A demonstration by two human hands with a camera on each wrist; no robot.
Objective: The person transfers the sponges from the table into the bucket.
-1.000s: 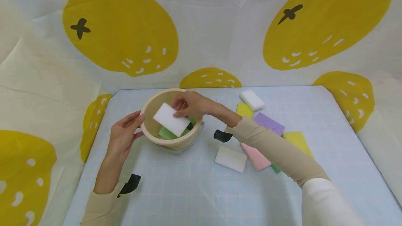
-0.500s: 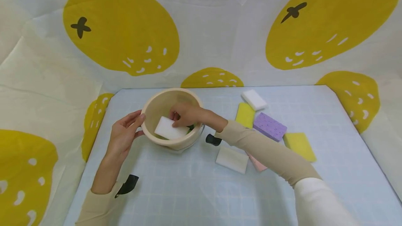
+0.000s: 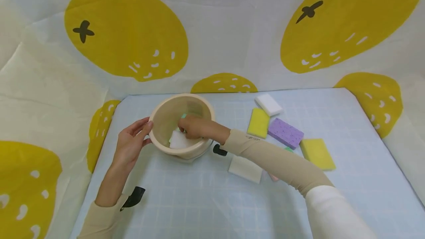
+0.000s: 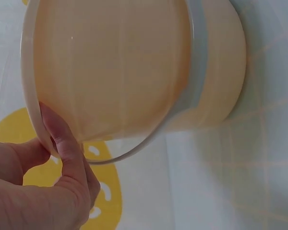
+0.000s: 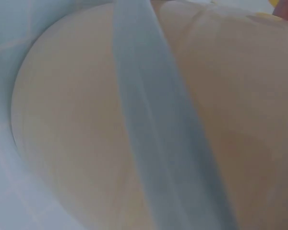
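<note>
My left hand (image 3: 131,141) pinches the left rim of a cream bucket (image 3: 156,113); in the left wrist view its thumb is outside the rim and a finger inside. My right hand (image 3: 196,126) reaches down into the bucket, fingers curled at a white sponge (image 3: 179,140) low inside. The fingertips are partly hidden behind the hand. A bit of green (image 3: 183,116) shows beside the fingers. The right wrist view is filled by the bucket's outer wall (image 5: 72,105) and its grey handle (image 5: 158,129).
Right of the bucket lie a white sponge (image 3: 269,104), a yellow one (image 3: 259,123), a purple one (image 3: 285,132), another yellow sponge (image 3: 317,154) and an off-white sponge (image 3: 245,169). Pink (image 3: 273,177) and green (image 3: 289,149) pieces peek out around the right sleeve (image 3: 275,158).
My right hand has lowered the white sponge deeper into the bucket, and the right forearm has shifted left. My left hand stays at the rim.
</note>
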